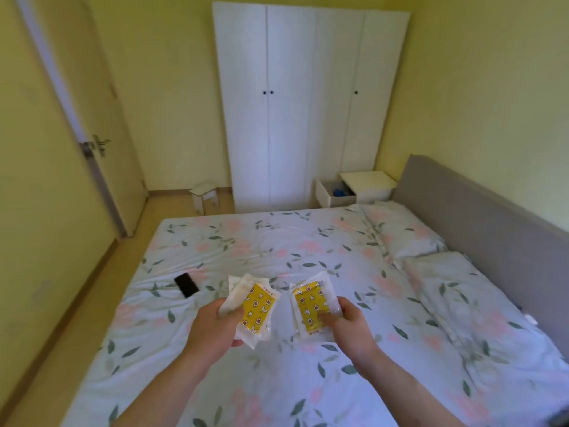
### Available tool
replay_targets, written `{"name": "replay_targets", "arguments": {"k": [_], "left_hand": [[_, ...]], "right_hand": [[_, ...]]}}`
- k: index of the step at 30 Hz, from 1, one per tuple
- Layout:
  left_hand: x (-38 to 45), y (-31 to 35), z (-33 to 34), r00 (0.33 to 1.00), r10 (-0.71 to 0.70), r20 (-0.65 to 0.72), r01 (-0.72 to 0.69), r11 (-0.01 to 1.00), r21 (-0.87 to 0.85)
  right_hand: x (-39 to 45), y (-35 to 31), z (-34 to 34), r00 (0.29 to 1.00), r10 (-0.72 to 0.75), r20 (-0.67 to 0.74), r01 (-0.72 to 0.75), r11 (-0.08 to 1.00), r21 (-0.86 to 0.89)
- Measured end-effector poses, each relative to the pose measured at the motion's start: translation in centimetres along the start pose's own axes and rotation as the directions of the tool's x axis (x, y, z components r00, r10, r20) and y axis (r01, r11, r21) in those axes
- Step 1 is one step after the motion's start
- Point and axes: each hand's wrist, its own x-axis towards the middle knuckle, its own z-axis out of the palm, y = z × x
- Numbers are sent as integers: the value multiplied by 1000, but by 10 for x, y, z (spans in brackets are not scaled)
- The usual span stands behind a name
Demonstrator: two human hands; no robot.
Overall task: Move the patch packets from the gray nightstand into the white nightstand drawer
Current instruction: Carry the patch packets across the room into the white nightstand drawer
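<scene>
Both hands are up over the floral bed [277,241] — the left hand [212,328] grips a small fanned stack of patch packets [252,306], thumb across the yellow star-printed front, and the right hand [351,328] holds another packet [309,305] with its thumb pressed on the face. Across the room, beside the grey headboard [480,211], the white nightstand [368,183] has its drawer [331,194] pulled open, well apart from the packets — and a black phone [186,285] lies on the sheet to the left.
</scene>
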Motion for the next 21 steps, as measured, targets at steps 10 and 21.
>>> {"name": "replay_targets", "arguments": {"k": [10, 21], "left_hand": [[97, 1, -210, 985, -39, -170, 43, 999, 22], [177, -54, -473, 924, -173, -341, 111, 975, -192]], "right_hand": [[70, -62, 236, 985, -43, 169, 31, 997, 70], [98, -134, 529, 923, -99, 372, 114, 993, -20]]}}
